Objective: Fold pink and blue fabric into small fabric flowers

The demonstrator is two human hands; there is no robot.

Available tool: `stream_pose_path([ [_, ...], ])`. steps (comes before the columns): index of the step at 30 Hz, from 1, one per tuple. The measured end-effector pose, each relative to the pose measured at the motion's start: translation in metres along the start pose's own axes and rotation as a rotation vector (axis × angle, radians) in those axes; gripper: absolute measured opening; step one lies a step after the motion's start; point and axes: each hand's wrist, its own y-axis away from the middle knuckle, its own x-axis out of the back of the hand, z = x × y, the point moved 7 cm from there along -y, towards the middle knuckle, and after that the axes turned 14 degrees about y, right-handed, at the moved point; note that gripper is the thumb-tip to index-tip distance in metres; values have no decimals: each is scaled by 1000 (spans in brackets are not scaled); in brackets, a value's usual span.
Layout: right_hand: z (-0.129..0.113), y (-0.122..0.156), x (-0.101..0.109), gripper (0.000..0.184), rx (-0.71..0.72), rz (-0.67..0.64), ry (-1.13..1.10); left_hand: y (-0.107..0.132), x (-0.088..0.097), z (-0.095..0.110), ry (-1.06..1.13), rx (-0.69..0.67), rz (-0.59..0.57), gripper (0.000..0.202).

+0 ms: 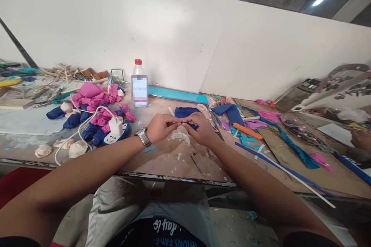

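Note:
Above the middle of the table, my left hand (161, 128) and my right hand (202, 130) meet at the fingertips. Both are closed in a pinch on a small piece of dark blue cloth (193, 126), mostly covered by the fingers. Just behind them lies a flat dark blue cloth piece (185, 112). To the right of my right hand are scissors (215, 117), a roll of tape (200, 107) and another folded dark blue cloth (232, 114). An orange-handled cutter (247, 131) rests on turquoise scraps.
Pink and blue cloth bundles (92, 96) lie left, by a power strip (116, 135) with a white cable. A phone (140, 92) stands before a red-capped bottle (138, 66). Right are blue and white strips (290, 171), a teal ribbon (292, 146) and another person's hand (361, 139).

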Motion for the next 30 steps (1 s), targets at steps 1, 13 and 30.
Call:
stream_pose_path([
  [1,0,0,0,12,-1,3,-2,0,1,-1,-1,8,19,29],
  [13,3,0,-3,11,-23,-14,10,0,3,-5,20,12,30,30],
  [30,3,0,0,14,-29,25,56,0,3,-1,-39,-1,38,29],
])
